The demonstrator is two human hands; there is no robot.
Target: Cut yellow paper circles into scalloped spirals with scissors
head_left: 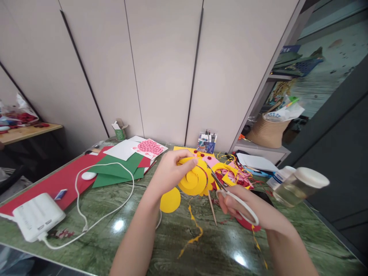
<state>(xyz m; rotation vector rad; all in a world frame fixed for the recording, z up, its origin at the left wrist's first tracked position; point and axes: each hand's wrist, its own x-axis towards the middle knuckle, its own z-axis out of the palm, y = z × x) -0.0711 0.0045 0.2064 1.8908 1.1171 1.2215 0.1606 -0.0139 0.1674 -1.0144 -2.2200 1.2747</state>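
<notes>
Left hand [171, 168] pinches the yellow paper spiral [192, 183], between the hands; right hand [243, 194] grips white-handled scissors [221, 186], blades close beside the spiral; a yellow paper disc [170, 201] lies beside the left wrist!

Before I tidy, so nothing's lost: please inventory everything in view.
Paper spiral: one, yellow, centre
Scissors: one, white-handled, centre
Paper disc: one, yellow, centre
Stick: one, tan, centre
Scraps: many, mixed, right
Jar: one, clear, right
Basket: one, tan, right
Pen pack: one, blue, back
Dotted card: one, white-pink, back
Box: one, green, back
Sheets: several, green/red/white, left
Device: one, white, left
Looped cable: one, white, left
Cabinet: one, pale, back
Desk: one, green, below
Left hand: one, bare, holding spiral
Right hand: one, bare, holding scissors
</notes>
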